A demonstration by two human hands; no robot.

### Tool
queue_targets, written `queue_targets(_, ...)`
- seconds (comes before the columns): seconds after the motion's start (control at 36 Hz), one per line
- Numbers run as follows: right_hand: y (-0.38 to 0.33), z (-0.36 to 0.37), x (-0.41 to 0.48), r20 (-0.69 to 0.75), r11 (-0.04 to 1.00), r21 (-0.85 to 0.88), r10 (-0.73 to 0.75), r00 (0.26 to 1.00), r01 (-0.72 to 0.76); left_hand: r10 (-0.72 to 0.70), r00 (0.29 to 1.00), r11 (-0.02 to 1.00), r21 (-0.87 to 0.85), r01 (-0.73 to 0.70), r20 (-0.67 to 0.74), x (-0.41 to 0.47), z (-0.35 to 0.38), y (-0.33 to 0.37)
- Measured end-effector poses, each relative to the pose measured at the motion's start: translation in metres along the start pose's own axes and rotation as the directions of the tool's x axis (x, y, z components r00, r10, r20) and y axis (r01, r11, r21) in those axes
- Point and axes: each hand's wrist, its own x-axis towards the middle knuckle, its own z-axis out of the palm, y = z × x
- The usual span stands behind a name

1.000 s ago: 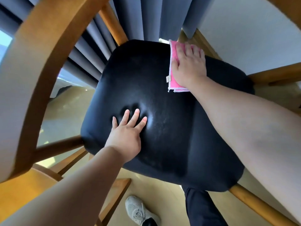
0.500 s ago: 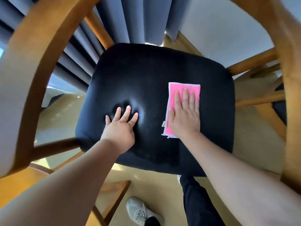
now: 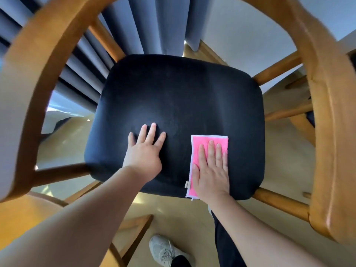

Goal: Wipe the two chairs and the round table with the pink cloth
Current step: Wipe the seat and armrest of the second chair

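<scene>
My right hand [image 3: 211, 170] presses flat, fingers straight, on the pink cloth [image 3: 200, 143] at the near right edge of the black seat [image 3: 183, 93]. My left hand [image 3: 144, 151] rests flat and released near the seat's near edge, holding nothing. The wooden armrest frame [image 3: 327, 112] curves around the seat, with grey curtains [image 3: 154, 22] beyond its far edge.

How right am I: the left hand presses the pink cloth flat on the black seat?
Wrong hand: in the head view the right hand presses the pink cloth flat on the black seat; the left hand rests bare beside it.
</scene>
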Motion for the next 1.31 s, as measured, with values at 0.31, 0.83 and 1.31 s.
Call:
queue_targets(0.31,0.001,-0.007,0.023,0.007,1.0,-0.009,0.016,1.0,-0.016,0.02,0.987,0.982,-0.189,0.01,0.159,0.003,-0.001,0.011)
queue_targets(0.83,0.017,-0.09,0.259,-0.051,0.991,-0.133,-0.019,0.998,0.012,0.012,0.98,0.989,-0.146,0.018,0.198,0.008,-0.001,0.012)
queue_targets(1.31,0.034,-0.086,0.241,-0.08,0.997,-0.071,0.002,0.997,-0.008,0.029,0.976,0.991,-0.133,0.0,0.216,0.01,0.002,0.012)
